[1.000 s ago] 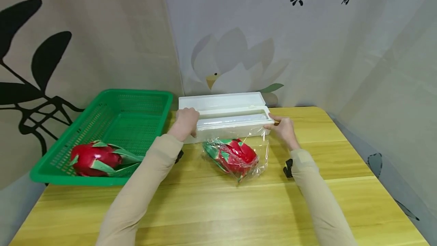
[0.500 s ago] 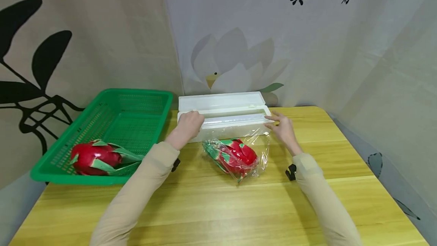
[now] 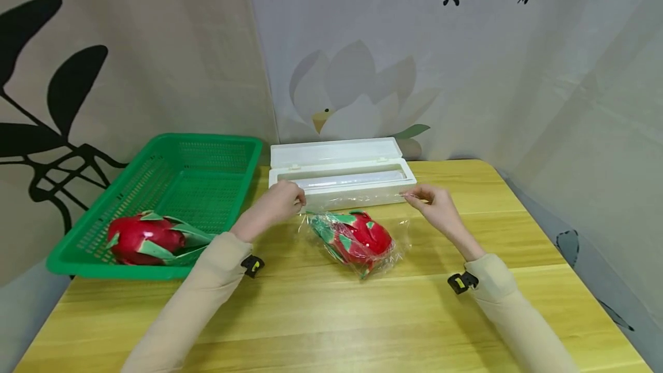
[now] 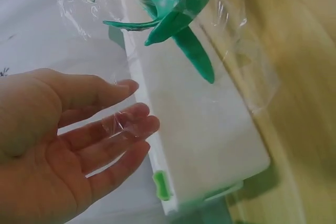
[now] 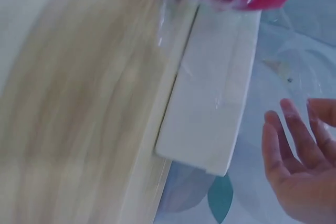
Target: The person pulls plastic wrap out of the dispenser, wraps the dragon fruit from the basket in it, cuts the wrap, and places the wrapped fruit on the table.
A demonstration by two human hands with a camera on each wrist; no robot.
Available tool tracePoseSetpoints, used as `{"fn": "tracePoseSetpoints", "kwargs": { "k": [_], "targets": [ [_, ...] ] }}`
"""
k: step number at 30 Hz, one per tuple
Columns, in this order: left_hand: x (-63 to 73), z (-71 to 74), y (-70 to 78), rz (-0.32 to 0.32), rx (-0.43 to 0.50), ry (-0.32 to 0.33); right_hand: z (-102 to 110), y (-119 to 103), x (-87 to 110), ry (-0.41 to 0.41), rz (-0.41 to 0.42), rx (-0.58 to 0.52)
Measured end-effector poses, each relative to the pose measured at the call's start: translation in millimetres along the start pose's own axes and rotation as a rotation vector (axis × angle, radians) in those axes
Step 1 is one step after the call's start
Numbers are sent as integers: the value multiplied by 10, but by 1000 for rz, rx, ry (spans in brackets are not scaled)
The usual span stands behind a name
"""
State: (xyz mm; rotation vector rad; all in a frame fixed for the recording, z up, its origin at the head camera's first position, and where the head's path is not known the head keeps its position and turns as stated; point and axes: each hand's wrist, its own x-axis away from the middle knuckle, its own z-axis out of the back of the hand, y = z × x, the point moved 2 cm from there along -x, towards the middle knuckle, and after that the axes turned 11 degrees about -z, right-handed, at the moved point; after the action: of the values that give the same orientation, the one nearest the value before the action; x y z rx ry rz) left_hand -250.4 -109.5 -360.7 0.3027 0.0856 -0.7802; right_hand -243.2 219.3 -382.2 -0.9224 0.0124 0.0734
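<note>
My left hand (image 3: 279, 203) pinches clear plastic wrap (image 3: 357, 199) between thumb and forefinger, with the other fingers loosely bent. Opposite it, my right hand (image 3: 432, 205) pinches the wrap's right end at the fingertips. The wrap spans between both hands in front of a white dispenser box (image 3: 362, 183), whose lid (image 3: 331, 154) stands raised. Inside lies a wrap roll (image 3: 352, 179). Just in front, a red dragon fruit (image 3: 362, 238) with green scales lies loosely covered in crinkled film. Both wrist views show the box's pale side and film by the fingers.
A green mesh basket (image 3: 223, 189) stands on the left, holding another dragon fruit (image 3: 147, 240) near its front edge. The wooden table (image 3: 331, 327) reaches back to a printed cloth backdrop (image 3: 357, 62) behind the box.
Both hands have come away from the box toward the front. The left moved from the box's left end, the right from its right end, drawing the wrap forward over the box's front face.
</note>
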Motion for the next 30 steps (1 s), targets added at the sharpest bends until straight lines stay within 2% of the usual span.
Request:
{"fn": "tracePoseSetpoints", "kwargs": {
  "k": [4, 6, 8, 11, 13, 15, 17, 22, 25, 30],
  "targets": [
    [73, -1, 11, 20, 96, -15, -23, -79, 162, -105, -42, -61],
    [99, 2, 31, 27, 147, -33, -59, -122, 242, -150, -31, -82],
    [123, 7, 57, 31, 190, -67, -104, -154, 319, -188, 11, -81],
    [171, -8, 105, 44, 267, -164, -181, -175, 434, -260, 91, -63],
    [212, -27, 143, 61, 314, -234, -230, -166, 500, -303, 164, -34],
    [247, -59, 174, 63, 348, -264, -272, -148, 553, -327, 246, 17],
    [277, -90, 202, 59, 359, -240, -309, -128, 588, -318, 339, 92],
    [314, -185, 253, 28, 349, -59, -360, -114, 629, -229, 546, 263],
    [314, -243, 275, 29, 323, 24, -379, -125, 641, -188, 626, 351],
    [325, -309, 300, 61, 304, 114, -431, -137, 612, -102, 743, 471]
  ]
}}
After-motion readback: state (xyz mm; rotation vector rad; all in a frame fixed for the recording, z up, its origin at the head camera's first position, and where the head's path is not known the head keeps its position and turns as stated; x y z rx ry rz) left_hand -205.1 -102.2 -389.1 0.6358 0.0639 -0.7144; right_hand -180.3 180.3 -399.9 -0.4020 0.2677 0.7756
